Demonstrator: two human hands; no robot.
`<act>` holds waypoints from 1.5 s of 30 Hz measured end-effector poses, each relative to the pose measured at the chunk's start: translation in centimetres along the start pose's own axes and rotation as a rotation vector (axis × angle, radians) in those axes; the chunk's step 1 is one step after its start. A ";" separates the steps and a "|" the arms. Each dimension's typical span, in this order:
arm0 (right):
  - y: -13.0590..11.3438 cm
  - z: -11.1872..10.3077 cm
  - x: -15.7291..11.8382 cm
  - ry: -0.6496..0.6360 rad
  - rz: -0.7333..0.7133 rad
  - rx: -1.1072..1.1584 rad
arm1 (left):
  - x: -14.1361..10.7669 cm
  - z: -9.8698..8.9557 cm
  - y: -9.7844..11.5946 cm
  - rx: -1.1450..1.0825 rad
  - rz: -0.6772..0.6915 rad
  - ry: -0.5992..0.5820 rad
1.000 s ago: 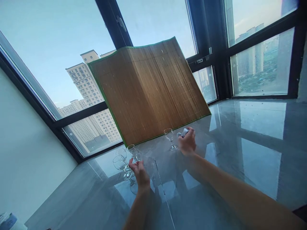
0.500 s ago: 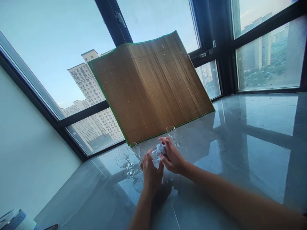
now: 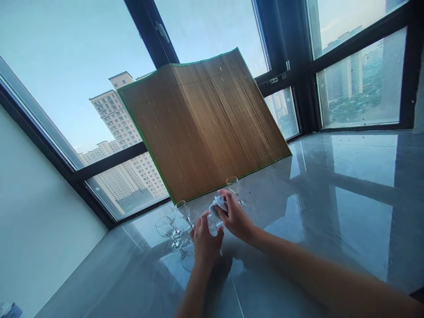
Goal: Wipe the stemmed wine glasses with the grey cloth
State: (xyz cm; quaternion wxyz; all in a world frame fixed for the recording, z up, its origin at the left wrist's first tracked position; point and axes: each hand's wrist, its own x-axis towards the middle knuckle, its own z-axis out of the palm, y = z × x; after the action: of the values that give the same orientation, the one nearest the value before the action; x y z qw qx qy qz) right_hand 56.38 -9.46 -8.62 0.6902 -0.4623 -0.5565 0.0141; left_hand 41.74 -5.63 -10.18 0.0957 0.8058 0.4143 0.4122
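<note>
Held glass (image 3: 213,225): it is held up between the 2 hands, above the tiled surface (image 3: 318,247), to the right of the 3 glasses (image 3: 165,228).
Left hand (image 3: 206,240): thumb and fingers are curved around the held glass; how firmly it is gripped cannot be told.
Right hand (image 3: 236,216): the whitish cloth (image 3: 218,204) is gripped, bunched, in bent fingers at the far side of the held glass.
Pressure: a light, even touch is advised, since the clear wall looks thin; the bowl is best steadied by the left hand, without squeezing or twisting at the stem.
Cloth edges: loose folds are best tucked in so that nothing is snagged.
Clearance: the left knuckles are placed near the 3 glasses, and the lone glass (image 3: 233,185) is stood just beyond the right hand; small movements are called for, as either could be knocked.
Hidden: most of the held glass is covered by fingers and cloth; its stem and foot cannot be made out, nor whether cloth is pushed inside.
Cut off: an object (image 3: 9,310) at the near left is cropped and cannot be identified.
</note>
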 end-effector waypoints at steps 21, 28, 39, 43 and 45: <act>-0.7 -0.4 0.1 -0.533 0.299 0.009 | 0.6 -1.9 -0.4 0.536 0.013 0.075; -0.7 -0.2 0.0 -0.539 0.338 0.102 | 0.8 -2.6 -0.4 0.566 0.049 0.084; -0.4 -0.3 -0.2 -0.618 0.279 0.170 | 0.7 -2.7 -0.4 0.566 0.097 0.129; -0.3 -0.3 -0.2 -0.609 0.287 0.181 | 0.6 -2.8 -0.1 0.555 0.103 0.122; -0.5 -0.4 -0.2 -0.598 0.298 0.186 | 0.6 -2.8 -0.1 0.546 0.103 0.122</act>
State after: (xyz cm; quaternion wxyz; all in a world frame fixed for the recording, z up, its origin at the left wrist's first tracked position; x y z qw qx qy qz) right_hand 56.37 -10.07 -8.43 0.5262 -0.4490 -0.6569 0.3001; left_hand 39.81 -5.63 -8.02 -0.1713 0.7953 0.4735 0.3375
